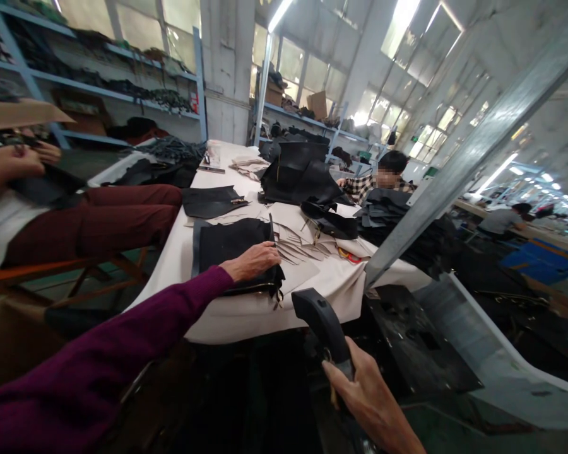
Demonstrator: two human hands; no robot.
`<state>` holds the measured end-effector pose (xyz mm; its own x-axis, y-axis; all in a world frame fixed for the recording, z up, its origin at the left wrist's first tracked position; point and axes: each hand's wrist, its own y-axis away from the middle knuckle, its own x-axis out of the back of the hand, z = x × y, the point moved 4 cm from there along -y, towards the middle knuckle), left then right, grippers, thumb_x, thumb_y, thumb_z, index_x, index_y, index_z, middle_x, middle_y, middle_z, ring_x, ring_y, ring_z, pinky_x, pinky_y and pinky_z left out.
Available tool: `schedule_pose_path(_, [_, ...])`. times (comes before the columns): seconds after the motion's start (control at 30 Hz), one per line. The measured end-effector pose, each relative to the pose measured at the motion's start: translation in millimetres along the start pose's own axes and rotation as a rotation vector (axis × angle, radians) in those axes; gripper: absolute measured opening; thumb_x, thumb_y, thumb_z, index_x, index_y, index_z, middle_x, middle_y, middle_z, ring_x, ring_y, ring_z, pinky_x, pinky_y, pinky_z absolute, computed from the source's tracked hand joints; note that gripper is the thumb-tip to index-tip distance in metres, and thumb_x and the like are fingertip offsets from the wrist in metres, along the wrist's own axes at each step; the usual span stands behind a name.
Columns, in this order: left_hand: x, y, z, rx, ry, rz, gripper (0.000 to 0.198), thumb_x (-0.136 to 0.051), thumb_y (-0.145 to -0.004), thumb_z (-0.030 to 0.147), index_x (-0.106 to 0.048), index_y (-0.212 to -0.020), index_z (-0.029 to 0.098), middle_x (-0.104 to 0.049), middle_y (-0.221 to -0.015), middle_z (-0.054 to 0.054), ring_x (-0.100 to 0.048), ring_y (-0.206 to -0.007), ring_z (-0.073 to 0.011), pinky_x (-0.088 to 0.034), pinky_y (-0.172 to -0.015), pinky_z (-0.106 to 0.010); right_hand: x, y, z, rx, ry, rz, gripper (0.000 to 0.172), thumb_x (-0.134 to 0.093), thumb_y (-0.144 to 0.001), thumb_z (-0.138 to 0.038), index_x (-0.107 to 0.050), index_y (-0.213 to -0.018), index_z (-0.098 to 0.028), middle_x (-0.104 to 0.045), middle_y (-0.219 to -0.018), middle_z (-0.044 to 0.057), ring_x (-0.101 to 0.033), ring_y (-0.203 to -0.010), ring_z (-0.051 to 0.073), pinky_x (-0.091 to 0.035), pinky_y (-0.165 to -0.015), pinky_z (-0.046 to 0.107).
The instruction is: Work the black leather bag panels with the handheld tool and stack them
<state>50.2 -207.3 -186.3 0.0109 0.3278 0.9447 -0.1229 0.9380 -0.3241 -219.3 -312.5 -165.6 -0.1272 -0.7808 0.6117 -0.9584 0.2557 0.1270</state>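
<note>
Purple-sleeved left hand [253, 260] outstretched on black panel [222, 246], grip unclear | right hand [366, 381]: grip closed round tool [318, 315]

1. A white-covered table [246, 318].
2. Near its front edge, a flat black piece [218, 243].
3. Mid-table, overlapping pale sheets [289, 241].
4. Right of them, a red-and-yellow item [350, 256].
5. Farther back, heaped black material [298, 180].

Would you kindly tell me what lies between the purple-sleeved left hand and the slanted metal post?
In the head view, fanned pale pieces lie between the left hand and the metal post, with a red-and-yellow item nearer the post.
</note>
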Motion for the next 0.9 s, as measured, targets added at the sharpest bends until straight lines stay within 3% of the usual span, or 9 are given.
schedule_pose_path(0.1, [15.6,-23.8,-2.6,0.055,-0.069,0.0,0.021,-0.038,-0.082,0.009,-0.059,-0.076,0.014,-0.06,-0.075,-0.009,-0.054,-0.074,-0.0175,-0.037,-0.081,-0.03,14.8,6.1,0.0,0.02,0.066,0.062,0.011,-0.047,-0.081,-0.028,-0.049,-0.08,-0.017,-0.049,-0.062,-0.004,-0.05,-0.055,0.012,-0.042,-0.053,0.022])
schedule_pose_path(0.2, [42.2,-43.5,2.1,0.12,-0.092,0.027,0.022,-0.036,-0.082,0.011,-0.057,-0.078,0.013,-0.057,-0.073,-0.008,-0.052,-0.065,-0.0159,-0.038,-0.066,-0.026,30.3,11.6,-3.1,0.036,0.09,0.124,0.013,-0.047,-0.081,-0.029,-0.049,-0.08,-0.017,-0.05,-0.066,-0.002,-0.05,-0.059,0.013,-0.042,-0.057,0.023])
schedule_pose_path(0.3, [66.1,-51.3,12.3,0.197,0.086,0.078,0.018,-0.039,-0.079,0.012,-0.056,-0.075,0.014,-0.058,-0.074,-0.007,-0.051,-0.066,-0.0152,-0.037,-0.065,-0.025,39.8,16.0,-9.9,0.036,0.041,0.142,0.012,-0.046,-0.081,-0.029,-0.048,-0.081,-0.017,-0.047,-0.061,-0.004,-0.049,-0.054,0.012,-0.041,-0.051,0.022])
schedule_pose_path(0.4, [74.3,-42.9,26.7,0.283,0.321,0.098,0.019,-0.042,-0.08,0.02,-0.057,-0.071,0.015,-0.057,-0.069,-0.004,-0.05,-0.065,-0.0144,-0.037,-0.061,-0.023,41.7,18.5,-17.3,0.05,-0.015,0.134,0.01,-0.047,-0.081,-0.027,-0.047,-0.084,-0.017,-0.047,-0.061,-0.005,-0.048,-0.049,0.01,-0.04,-0.047,0.02])
schedule_pose_path(0.53, [59.4,-14.9,50.2,0.466,0.863,-0.004,0.027,-0.044,-0.079,0.035,-0.061,-0.075,0.013,-0.056,-0.061,-0.001,-0.045,-0.049,-0.0111,-0.032,-0.046,-0.021,33.1,20.6,-18.8,0.086,-0.032,0.109,0.009,-0.049,-0.081,-0.027,-0.047,-0.083,-0.018,-0.049,-0.063,-0.005,-0.049,-0.05,0.01,-0.04,-0.047,0.019])
schedule_pose_path(0.6, [51.2,-0.6,61.8,0.56,1.125,0.015,0.029,-0.049,-0.076,0.037,-0.063,-0.082,0.012,-0.058,-0.062,-0.001,-0.045,-0.046,-0.0102,-0.03,-0.044,-0.02,25.1,21.3,-15.9,0.085,-0.044,0.081,0.009,-0.049,-0.081,-0.027,-0.047,-0.084,-0.019,-0.049,-0.063,-0.005,-0.049,-0.05,0.01,-0.04,-0.046,0.018])
schedule_pose_path(0.73, [35.8,17.6,84.8,0.622,1.33,0.114,0.026,-0.055,-0.072,0.032,-0.067,-0.083,0.012,-0.064,-0.068,-0.003,-0.05,-0.051,-0.011,-0.034,-0.046,-0.019,11.4,15.8,-16.1,0.121,-0.03,0.055,0.01,-0.051,-0.079,-0.026,-0.047,-0.084,-0.018,-0.048,-0.061,-0.005,-0.048,-0.049,0.009,-0.039,-0.044,0.018])
schedule_pose_path(0.9, [3.8,26.6,105.1,0.669,1.526,0.198,0.026,-0.056,-0.069,0.023,-0.068,-0.089,0.014,-0.067,-0.072,-0.003,-0.057,-0.058,-0.0141,-0.04,-0.054,-0.022,14.4,-3.6,-29.3,0.17,-0.05,0.147,0.01,-0.049,-0.08,-0.028,-0.045,-0.081,-0.019,-0.049,-0.061,-0.005,-0.051,-0.046,0.009,-0.04,-0.042,0.018])
